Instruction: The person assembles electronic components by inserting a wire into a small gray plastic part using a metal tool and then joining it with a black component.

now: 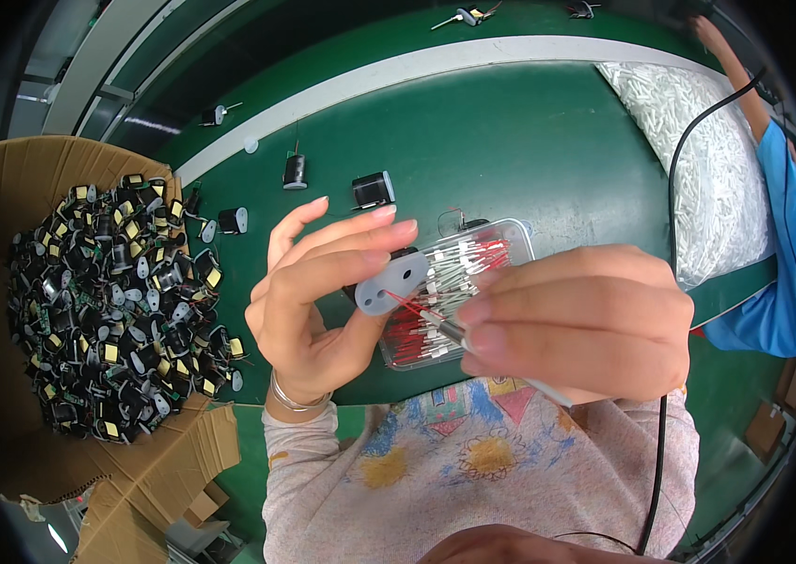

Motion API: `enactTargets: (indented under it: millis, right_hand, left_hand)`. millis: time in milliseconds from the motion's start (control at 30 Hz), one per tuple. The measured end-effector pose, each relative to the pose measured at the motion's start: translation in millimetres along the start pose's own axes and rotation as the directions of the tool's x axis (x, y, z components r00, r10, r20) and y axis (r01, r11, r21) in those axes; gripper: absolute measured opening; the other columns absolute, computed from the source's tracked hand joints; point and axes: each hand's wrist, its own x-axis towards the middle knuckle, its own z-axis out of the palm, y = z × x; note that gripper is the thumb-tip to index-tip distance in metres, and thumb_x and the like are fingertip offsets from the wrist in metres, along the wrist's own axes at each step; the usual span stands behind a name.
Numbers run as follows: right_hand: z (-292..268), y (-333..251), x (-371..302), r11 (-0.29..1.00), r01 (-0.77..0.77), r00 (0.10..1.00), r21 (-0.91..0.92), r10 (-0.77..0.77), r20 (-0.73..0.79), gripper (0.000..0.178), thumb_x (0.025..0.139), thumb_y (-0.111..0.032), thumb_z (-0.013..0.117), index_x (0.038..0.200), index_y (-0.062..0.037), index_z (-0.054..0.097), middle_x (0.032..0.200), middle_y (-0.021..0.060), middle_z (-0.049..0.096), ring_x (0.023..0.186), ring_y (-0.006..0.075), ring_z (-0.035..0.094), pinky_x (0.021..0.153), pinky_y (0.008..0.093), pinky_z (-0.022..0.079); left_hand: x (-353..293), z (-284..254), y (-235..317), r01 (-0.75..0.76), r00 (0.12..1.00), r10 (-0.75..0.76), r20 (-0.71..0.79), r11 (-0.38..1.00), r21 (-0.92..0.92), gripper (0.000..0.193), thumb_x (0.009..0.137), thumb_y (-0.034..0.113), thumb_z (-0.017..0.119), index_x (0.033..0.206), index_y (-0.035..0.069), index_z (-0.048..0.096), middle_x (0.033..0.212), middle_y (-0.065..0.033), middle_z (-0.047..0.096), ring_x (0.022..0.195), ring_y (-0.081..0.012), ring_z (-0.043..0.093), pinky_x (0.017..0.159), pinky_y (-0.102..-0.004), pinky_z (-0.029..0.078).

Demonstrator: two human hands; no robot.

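Note:
My left hand (pixel 318 291) grips a small black part with a grey oval plate (pixel 393 284) that has a hole in it. A thin red wire runs from that plate toward my right hand (pixel 581 320). The right hand is closed on a slim pen-like tool (pixel 450 329) whose metal tip meets the wire just right of the plate; a black cable (pixel 656 470) trails down from that hand. Under both hands lies a clear plastic tray (pixel 515 235) holding several red wires with white sleeves.
An open cardboard box (pixel 111 310) at the left is heaped with small black parts. Loose black parts (pixel 372 190) lie on the green bench. A bag of white tubes (pixel 717 169) sits at the right. Another person in a blue sleeve (pixel 779 216) works at the far right.

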Motion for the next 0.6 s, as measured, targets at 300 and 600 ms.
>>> enactTargets:
  millis: [300,600]
  right_hand:
    - [-0.2,3.7,-4.7,0.999,-0.036,0.999,-0.039,0.037,0.026,0.030,0.054,-0.004,0.081,0.081,0.0005,0.069,0.079,0.0113,0.068,0.066,0.0202,0.067,0.058,0.0253,0.056]
    - [1.4,-0.2,-1.9,0.988,0.000,1.000,-0.158,0.004,0.028,0.031,0.056,-0.006,0.081,0.083,-0.0007,0.069,0.079,0.0105,0.068,0.065,0.0196,0.066,0.057,0.0248,0.055]
  left_hand:
    - [1.6,0.1,1.7,0.004,1.000,-0.005,0.019,0.999,0.044,0.031,0.067,-0.006,0.067,0.092,0.007,0.055,0.092,-0.0127,0.070,0.096,-0.0269,0.066,0.092,-0.0437,0.038]
    - [2.1,-1.1,2.0,-0.008,1.000,0.008,0.001,0.993,0.116,0.030,0.069,-0.004,0.069,0.092,0.008,0.056,0.093,-0.0099,0.070,0.095,-0.0258,0.066,0.089,-0.0414,0.039]
